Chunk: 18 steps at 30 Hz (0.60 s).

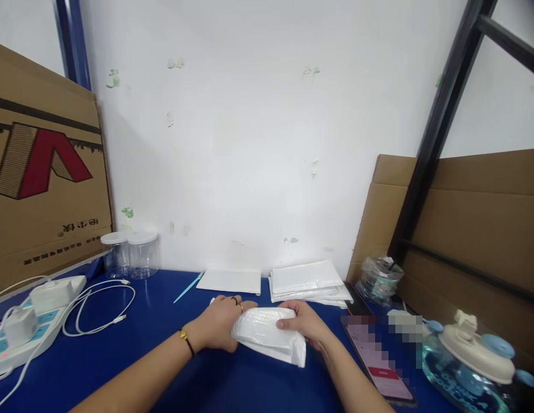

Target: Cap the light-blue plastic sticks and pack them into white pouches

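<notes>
A white bubble mailer [267,332] is held up above the blue tabletop [172,358], bent and slightly bulging. My left hand [223,324], with rings and a dark bracelet, is closed at the mailer's left end; its fingertips are partly hidden. A small white tip shows behind that hand, too little of it to name. My right hand [304,322] grips the upper right side, its thumb pressed on the front face and its fingers behind. Beyond the hands lie a flat white rectangular piece [230,281] and a stack of white mailers [307,280].
A blue stick-like tool [188,288] lies left of the flat piece. At left are clear jars [143,255], a white cable [98,307] and a power strip [38,321]. To the right are a phone [378,361], a wrapped cup [381,278] and a blue water bottle [464,361].
</notes>
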{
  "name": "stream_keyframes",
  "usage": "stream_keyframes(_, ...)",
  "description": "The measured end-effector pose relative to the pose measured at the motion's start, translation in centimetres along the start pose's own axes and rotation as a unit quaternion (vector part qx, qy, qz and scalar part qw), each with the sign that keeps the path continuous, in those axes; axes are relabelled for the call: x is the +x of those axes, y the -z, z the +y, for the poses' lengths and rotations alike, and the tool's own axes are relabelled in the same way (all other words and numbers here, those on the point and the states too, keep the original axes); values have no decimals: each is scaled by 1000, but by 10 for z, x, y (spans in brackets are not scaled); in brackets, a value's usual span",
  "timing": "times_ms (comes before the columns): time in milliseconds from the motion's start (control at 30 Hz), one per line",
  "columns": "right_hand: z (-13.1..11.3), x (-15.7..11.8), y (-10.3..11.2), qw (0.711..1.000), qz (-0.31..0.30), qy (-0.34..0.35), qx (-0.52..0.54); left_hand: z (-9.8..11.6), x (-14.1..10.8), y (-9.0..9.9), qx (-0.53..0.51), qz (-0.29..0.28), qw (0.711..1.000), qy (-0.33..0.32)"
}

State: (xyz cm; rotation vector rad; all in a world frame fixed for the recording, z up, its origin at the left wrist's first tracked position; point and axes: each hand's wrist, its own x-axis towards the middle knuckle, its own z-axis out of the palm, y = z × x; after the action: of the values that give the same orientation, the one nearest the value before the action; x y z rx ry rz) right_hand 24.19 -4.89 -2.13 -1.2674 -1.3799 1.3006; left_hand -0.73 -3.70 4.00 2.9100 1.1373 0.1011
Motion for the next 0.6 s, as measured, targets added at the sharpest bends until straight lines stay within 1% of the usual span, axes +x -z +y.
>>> stream_keyframes(100,7,7,7,995,66,-14,-71,11,9,35,88,-48,995,-10)
stream_keyframes(167,9,11,9,993,83,-22,-84,19,18,58,132,-77,988,-18)
stream_keyframes(233,9,11,13,991,99,-23,-83,26,27,77,160,-108,981,-11)
stream_keyframes(267,7,11,15,991,105,-15,-83,29,31,85,169,-127,977,-7)
stream_keyframes(333,3,7,21,990,106,22,-86,33,37,97,184,-161,970,11)
stream_keyframes(400,-2,2,29,990,73,76,-95,33,41,106,193,-180,964,27)
stream_keyframes(467,-4,-3,37,985,-2,108,-132,32,41,111,197,-185,962,37)
stream_keyframes(533,-4,-6,42,970,-80,105,-203,28,39,114,194,-186,962,43)
stream_keyframes(600,-2,-6,42,945,-125,92,-288,25,37,116,194,-188,962,50)
